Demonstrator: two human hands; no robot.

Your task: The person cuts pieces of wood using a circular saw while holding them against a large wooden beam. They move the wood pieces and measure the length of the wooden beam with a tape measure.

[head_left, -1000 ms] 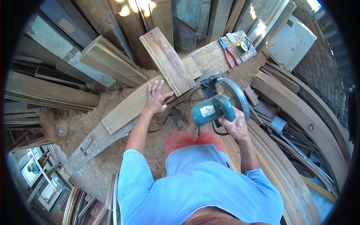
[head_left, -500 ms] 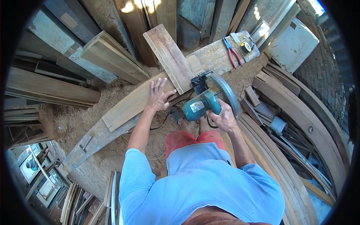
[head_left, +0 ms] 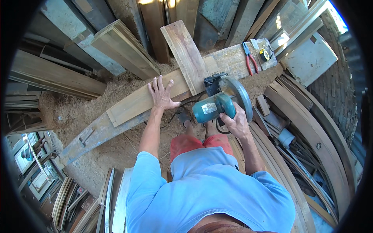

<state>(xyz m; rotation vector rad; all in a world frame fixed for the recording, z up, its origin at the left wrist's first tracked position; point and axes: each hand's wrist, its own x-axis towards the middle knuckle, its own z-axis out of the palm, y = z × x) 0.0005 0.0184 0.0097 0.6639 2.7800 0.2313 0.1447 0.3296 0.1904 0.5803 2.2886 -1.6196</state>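
Observation:
My left hand (head_left: 162, 95) is open with fingers spread over the long pale board (head_left: 134, 101); whether the palm presses on it I cannot tell. In my right hand (head_left: 237, 123) is the rear handle of a teal circular saw (head_left: 210, 108), its grey blade guard on the right side. The saw's front plate sits beside the lower right end of a short reddish-brown plank (head_left: 186, 58), which lies crosswise over the long board. The blade's lower part is hidden. Under the long board runs a worn grey bench plank (head_left: 85, 136).
Red-handled pliers (head_left: 248, 60) and a yellow-black tape measure (head_left: 264, 55) lie on the bench's far right end. Planks (head_left: 124, 50) lean along the back; stacked timber (head_left: 311, 124) flanks the right. Sawdust covers the ground around my feet, where a dark cord (head_left: 171, 120) trails.
My left hand has drawn away from the crosswise plank, its fingers spreading wider. The view has shifted slightly. My right hand still grips the saw beside the plank.

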